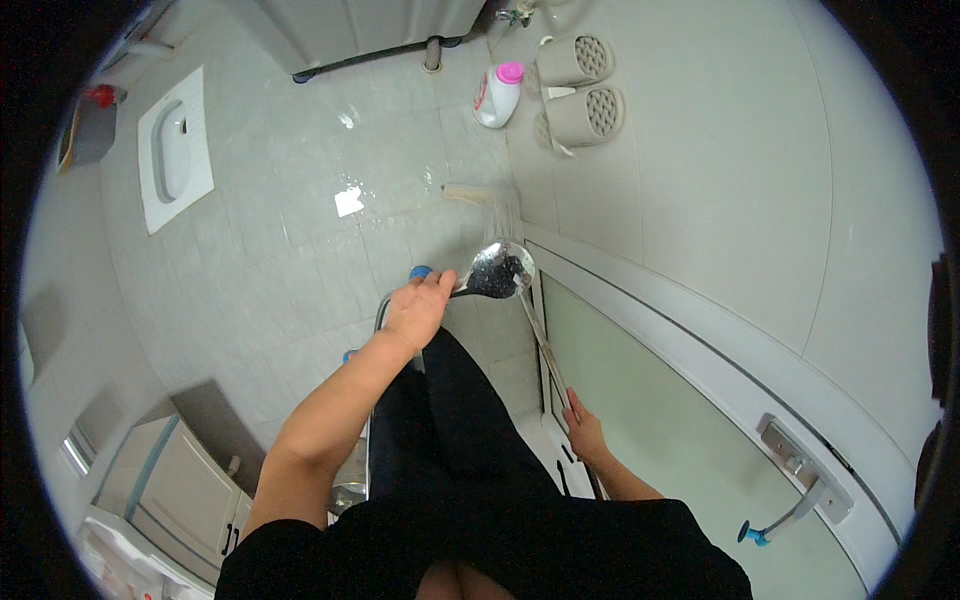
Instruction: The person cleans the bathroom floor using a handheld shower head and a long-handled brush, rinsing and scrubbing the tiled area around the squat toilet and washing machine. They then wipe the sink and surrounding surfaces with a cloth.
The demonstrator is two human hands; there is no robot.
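My left hand point(421, 304) grips the handle of a chrome shower head point(504, 268), held out over the floor in front of my legs. Water sprays from it toward the wall and the tiles. A metal pole point(546, 345) is in my right hand point(585, 431), beside the frosted door. The pole slants down and passes out of sight behind the shower head. Beyond, a pale, narrow floor squeegee head point(466, 194) lies against the wet tiles under the spray; its joint with the pole is hidden. A hose point(380, 309) curves down near my left hand.
A white bottle with a pink cap point(498, 96) stands by the wall, below beige slippers point(585, 116) hung there. A squat toilet point(174, 146) is set in the floor at left. A grey appliance point(360, 30) stands at the back. The door handle point(806, 499) juts out at right.
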